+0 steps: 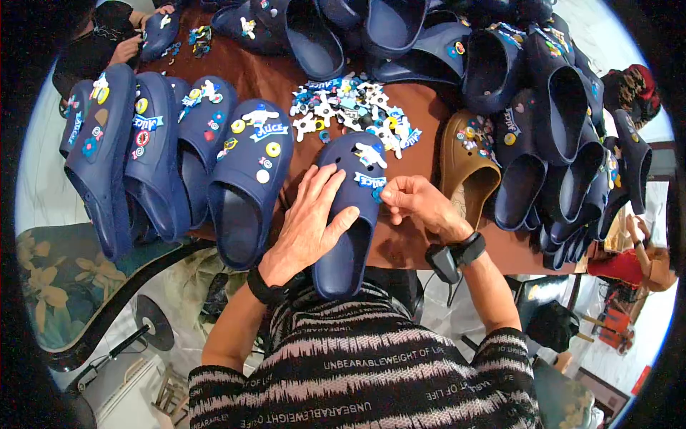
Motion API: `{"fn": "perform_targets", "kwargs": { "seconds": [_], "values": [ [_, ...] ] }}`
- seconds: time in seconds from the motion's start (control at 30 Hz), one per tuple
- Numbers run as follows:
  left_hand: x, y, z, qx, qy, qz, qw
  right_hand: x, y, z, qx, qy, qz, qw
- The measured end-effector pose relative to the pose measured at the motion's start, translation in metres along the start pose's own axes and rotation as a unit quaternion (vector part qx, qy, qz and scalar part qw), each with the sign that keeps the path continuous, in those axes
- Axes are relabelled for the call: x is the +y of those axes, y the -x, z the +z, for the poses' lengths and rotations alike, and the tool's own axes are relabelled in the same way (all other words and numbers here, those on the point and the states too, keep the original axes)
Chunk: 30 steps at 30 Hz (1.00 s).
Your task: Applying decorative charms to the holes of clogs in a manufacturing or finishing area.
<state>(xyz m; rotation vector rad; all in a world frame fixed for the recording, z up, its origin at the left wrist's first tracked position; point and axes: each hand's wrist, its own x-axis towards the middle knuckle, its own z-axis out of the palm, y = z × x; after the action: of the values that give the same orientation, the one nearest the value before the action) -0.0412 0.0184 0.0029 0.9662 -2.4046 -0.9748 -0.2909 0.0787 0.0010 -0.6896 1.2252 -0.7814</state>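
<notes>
A navy foam clog [344, 268] lies in front of me with its toe pointing away and its heel over the table's near edge. My left hand [306, 222] grips it from the left, fingers laid across the upper and thumb by the opening. On the upper sit a white-and-blue dog charm and a blue ribbon-shaped charm [369, 180]. At its right side my right hand [421, 206] pinches a small blue shoe charm [378, 194] against the clog. Fingertips partly cover that charm. Just beyond the toe is a pile of loose charms [343, 107].
Decorated navy clogs [250, 164] stand at left; more are stacked at the far side and right [568, 121]. A brown clog [468, 161] stands right of my right hand. The brown-covered table [418, 250] ends near me. Another person's hand [128, 50] is at far left.
</notes>
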Motion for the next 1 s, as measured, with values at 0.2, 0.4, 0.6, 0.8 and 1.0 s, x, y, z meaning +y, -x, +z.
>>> {"fn": "perform_targets", "kwargs": {
  "seconds": [0.2, 0.4, 0.6, 0.8, 1.0],
  "values": [
    [0.0, 0.0, 0.0, -0.004, -0.013, 0.004, 1.0, -0.007, -0.008, -0.01, -0.065, -0.011, 0.089, 0.994],
    [-0.004, 0.001, 0.005, 0.002, -0.02, 0.013, 1.0, -0.009, -0.015, -0.011, -0.077, -0.012, 0.158, 0.984],
    [-0.002, -0.001, 0.004, 0.004, -0.013, 0.016, 1.0, -0.011, -0.02, -0.009, -0.069, 0.083, 0.154, 0.982],
    [-0.002, -0.001, 0.004, 0.006, -0.004, 0.018, 1.0, -0.028, -0.023, -0.014, -0.072, 0.264, 0.075, 0.959],
    [-0.004, 0.001, 0.005, 0.006, -0.017, 0.023, 1.0, -0.027, -0.032, -0.02, -0.082, 0.255, -0.035, 0.963]
  ]
}}
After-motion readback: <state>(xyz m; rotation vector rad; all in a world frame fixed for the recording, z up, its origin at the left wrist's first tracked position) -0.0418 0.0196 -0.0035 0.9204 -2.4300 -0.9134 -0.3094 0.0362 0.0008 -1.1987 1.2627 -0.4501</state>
